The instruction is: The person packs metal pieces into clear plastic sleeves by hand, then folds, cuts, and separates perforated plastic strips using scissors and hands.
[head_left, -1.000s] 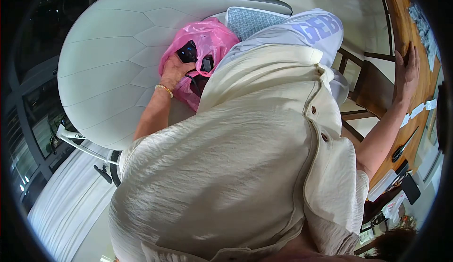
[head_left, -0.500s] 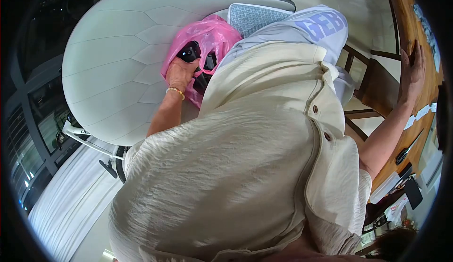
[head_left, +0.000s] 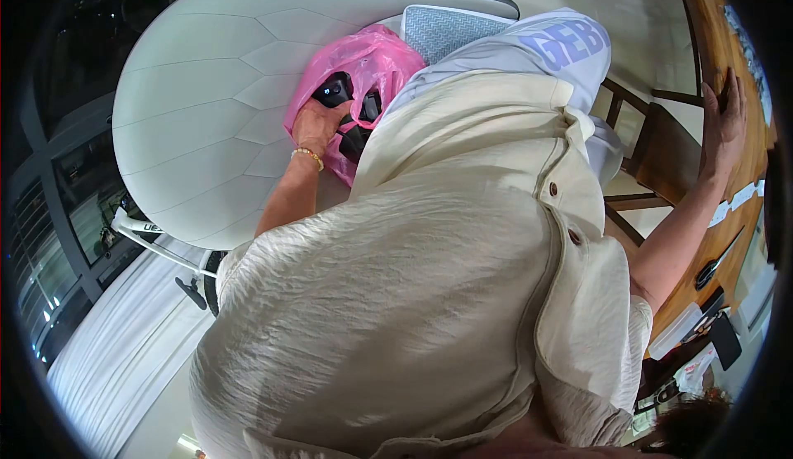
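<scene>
My left hand (head_left: 319, 127), with a beaded bracelet on the wrist, reaches into the mouth of a pink plastic bag (head_left: 388, 52). Its fingers are bent against a glossy black object (head_left: 334, 90) with a small bluish light spot; the fingertips are partly hidden. More black pieces (head_left: 355, 141) show inside the bag beside the hand, their kind unclear. The bag rests on the pale padded seat (head_left: 190, 120), close against my thigh. Over on the right, my right hand (head_left: 726, 127) lies on the edge of the wooden table (head_left: 690, 281), fingers stretched out and holding nothing.
A blue woven cushion (head_left: 450, 36) leans by my leg. A wooden chair (head_left: 665, 155) stands below the table edge. Scissors (head_left: 707, 272), white paper slips (head_left: 731, 203) and a dark phone-like slab (head_left: 725, 341) lie along the table. White curtain (head_left: 132, 351) hangs at lower left.
The view has shifted very slightly. Both hands stay where they were, the left in the pink bag and the right on the table edge.
</scene>
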Available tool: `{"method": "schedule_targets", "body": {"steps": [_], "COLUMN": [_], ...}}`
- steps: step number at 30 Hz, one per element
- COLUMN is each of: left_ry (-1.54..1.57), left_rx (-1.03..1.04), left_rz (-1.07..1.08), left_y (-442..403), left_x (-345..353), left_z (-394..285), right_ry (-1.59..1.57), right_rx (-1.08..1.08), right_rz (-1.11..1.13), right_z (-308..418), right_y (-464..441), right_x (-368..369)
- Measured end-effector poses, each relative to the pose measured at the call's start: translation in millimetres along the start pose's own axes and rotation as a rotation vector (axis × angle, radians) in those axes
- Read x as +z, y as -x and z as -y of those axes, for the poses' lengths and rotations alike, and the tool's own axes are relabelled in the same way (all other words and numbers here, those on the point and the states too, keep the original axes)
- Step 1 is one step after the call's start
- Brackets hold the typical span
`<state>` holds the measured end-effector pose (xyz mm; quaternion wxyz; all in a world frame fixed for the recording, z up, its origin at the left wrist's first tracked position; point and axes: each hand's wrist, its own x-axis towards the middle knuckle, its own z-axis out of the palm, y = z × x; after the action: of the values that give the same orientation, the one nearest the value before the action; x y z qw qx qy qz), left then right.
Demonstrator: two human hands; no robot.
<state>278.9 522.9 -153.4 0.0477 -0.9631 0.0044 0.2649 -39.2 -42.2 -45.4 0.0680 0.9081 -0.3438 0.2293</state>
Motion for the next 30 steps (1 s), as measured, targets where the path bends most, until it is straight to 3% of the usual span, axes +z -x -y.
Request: {"method": "schedule_targets", "body": {"steps": [2,6,12,17,30], "left_ry": [-0.012,-0.03,-0.097,-0.124,-0.168], "left_rx": [-0.02,0.085,0.028,0.07,0.08], "left_rz": [0.022,-0.181,-0.08,-0.133,-0.037], "left_y": [0,-1,5,19,19], "left_x": [-1,13,4,-8,-17], "left_z": [-2,8,5,-5,-2], "right_ry": [0.008,0.022,0.019,0.015,-0.021], "right_rx": [-0.004,-0.001,0.006,0.007,0.001], "right_rz": [-0.002,-0.005,0.001,0.007,0.004], "right_z": [-1,1,3,5,6], "right_y": [0,0,-1,0,0], "right_x": [0,-1,-1,-3,-4]}}
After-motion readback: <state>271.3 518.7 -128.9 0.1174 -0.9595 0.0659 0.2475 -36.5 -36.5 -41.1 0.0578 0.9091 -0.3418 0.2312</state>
